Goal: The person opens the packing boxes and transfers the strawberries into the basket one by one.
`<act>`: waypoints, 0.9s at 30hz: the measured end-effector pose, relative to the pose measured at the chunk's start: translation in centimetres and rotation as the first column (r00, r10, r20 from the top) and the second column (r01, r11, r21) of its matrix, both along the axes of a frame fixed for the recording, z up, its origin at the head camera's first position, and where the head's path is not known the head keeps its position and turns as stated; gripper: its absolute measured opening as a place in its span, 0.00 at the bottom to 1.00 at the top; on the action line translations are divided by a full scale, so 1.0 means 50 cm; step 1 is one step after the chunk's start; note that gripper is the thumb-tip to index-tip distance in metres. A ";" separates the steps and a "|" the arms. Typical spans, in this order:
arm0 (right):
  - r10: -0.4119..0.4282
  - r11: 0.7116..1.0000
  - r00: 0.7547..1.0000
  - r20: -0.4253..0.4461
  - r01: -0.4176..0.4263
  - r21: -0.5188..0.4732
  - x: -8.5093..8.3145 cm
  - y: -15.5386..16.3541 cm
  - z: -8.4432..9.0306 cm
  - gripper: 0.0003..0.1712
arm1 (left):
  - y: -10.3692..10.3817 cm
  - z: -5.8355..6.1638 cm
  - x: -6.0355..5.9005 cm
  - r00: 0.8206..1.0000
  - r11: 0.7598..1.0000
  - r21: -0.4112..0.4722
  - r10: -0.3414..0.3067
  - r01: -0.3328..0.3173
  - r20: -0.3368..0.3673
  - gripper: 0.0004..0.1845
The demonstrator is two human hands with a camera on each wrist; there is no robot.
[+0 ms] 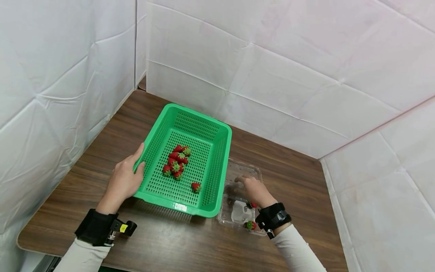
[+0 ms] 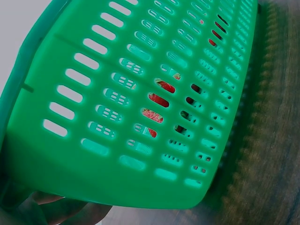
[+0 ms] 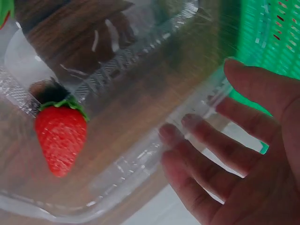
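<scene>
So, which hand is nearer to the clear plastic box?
Right. The right hand is over the clear plastic box, fingers straight. The left hand grips the green basket's left rim, across the basket from the box.

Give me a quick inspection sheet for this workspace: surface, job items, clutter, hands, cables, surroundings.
Surface: brown wood-grain table.
Job's things: green basket holding strawberries; clear clamshell tray beside it with a strawberry inside.
Clutter: nothing seen.
Grippers: left hand grips the basket's left rim; right hand open, fingers spread over the tray.
Cables: nothing seen.
Surroundings: white padded walls.
</scene>
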State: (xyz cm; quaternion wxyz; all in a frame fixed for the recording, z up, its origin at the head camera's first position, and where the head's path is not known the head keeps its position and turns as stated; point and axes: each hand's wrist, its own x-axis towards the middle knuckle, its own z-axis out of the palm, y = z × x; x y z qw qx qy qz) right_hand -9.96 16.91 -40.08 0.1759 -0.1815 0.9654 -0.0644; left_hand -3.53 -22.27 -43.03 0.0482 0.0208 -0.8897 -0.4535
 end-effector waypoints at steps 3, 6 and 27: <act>0.007 1.000 1.000 -0.016 -0.006 0.013 0.003 0.002 -0.007 0.19 | 0.001 -0.002 -0.001 1.000 1.000 0.002 0.003 -0.003 -0.007 0.32; 0.021 1.000 0.999 -0.027 -0.020 0.022 0.005 0.003 -0.009 0.18 | 0.001 -0.002 -0.002 1.000 1.000 0.004 0.004 -0.004 -0.007 0.32; 0.000 1.000 0.999 -0.037 0.001 0.025 0.017 0.008 0.023 0.20 | 0.001 0.002 -0.001 1.000 1.000 0.000 0.002 -0.002 0.002 0.32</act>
